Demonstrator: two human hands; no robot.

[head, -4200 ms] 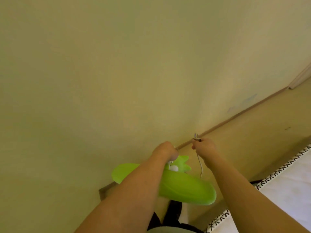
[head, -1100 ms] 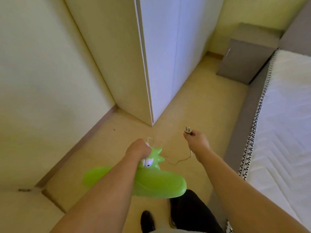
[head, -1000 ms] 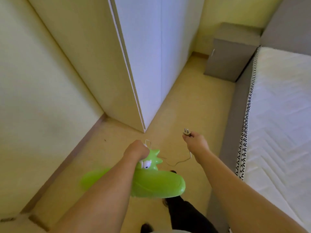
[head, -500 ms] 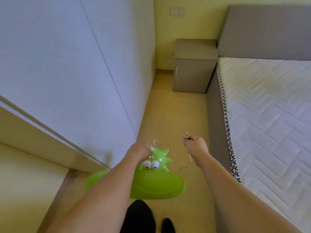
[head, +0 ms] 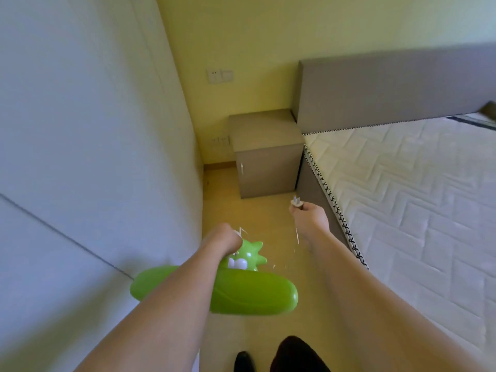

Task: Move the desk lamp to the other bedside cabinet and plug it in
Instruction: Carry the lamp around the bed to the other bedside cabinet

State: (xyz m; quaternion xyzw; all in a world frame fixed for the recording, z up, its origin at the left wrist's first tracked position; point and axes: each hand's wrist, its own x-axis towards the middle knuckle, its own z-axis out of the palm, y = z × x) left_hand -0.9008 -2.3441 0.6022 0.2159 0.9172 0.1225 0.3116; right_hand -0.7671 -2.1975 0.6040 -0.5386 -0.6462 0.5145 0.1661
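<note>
I carry a bright green desk lamp (head: 241, 291) with a spiky cartoon head and an oval base. My left hand (head: 221, 241) is closed around its top. My right hand (head: 311, 217) pinches the lamp's white plug (head: 296, 202), prongs pointing up, and the thin cord (head: 296, 237) hangs down from it. Ahead stands a grey bedside cabinet (head: 265, 154) against the yellow wall, its top bare. A white wall socket plate (head: 219, 75) sits above and left of the cabinet, and another low socket (head: 220, 141) is at its left side.
A tall white wardrobe (head: 94, 130) fills the left side. The bed with a white quilted mattress (head: 418, 197) and grey headboard (head: 389, 87) is on the right. A narrow strip of beige floor (head: 222, 205) runs between them to the cabinet. My feet (head: 268, 358) show at the bottom.
I have turned from the bare wall into the aisle and walked forward; the cabinet and sockets are now closer and centred. Both hands keep their hold on lamp and plug.
</note>
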